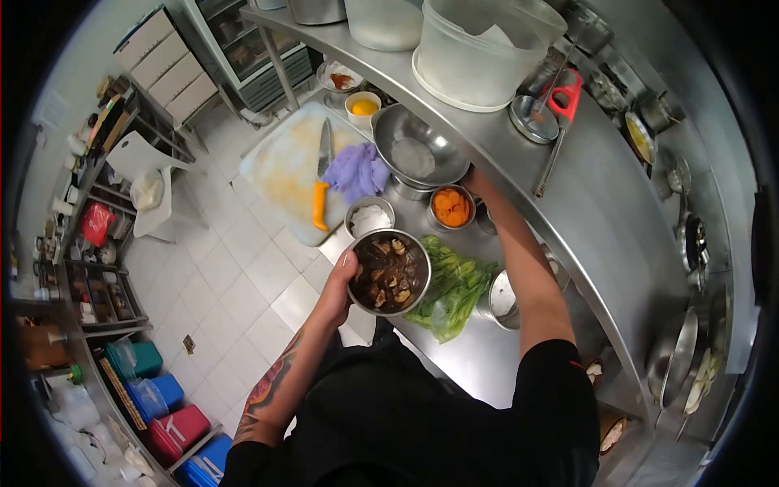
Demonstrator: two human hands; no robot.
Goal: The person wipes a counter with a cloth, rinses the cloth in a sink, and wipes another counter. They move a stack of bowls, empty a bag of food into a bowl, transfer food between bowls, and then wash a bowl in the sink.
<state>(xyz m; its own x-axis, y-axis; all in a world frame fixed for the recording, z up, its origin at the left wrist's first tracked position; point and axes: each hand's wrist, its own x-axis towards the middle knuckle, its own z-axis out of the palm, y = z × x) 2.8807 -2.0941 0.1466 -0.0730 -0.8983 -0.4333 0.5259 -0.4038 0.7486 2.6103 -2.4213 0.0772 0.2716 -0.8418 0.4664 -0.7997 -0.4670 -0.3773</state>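
My left hand (334, 288) grips the rim of a round metal bowl (422, 294), thumb over the edge. Brown chunky pieces (389, 272) sit in dark liquid inside it. My right arm reaches in beneath the steel shelf, and only part of my right hand (477, 183) shows there; its fingers are hidden. Nearest to that hand are a large metal mixing bowl (449, 156) and a small metal bowl of orange slices (451, 208). Beside the held bowl are a bowl of white stuff (371, 217) and a clear bag of green vegetables (450, 280).
A white cutting board (272, 183) carries an orange-handled knife (321, 195) and a purple cloth (355, 172). Behind it stands a bowl of yellow liquid (363, 105). The steel shelf (617, 187) overhangs the counter, bearing plastic tubs (479, 61) and a red-handled tool (566, 97).
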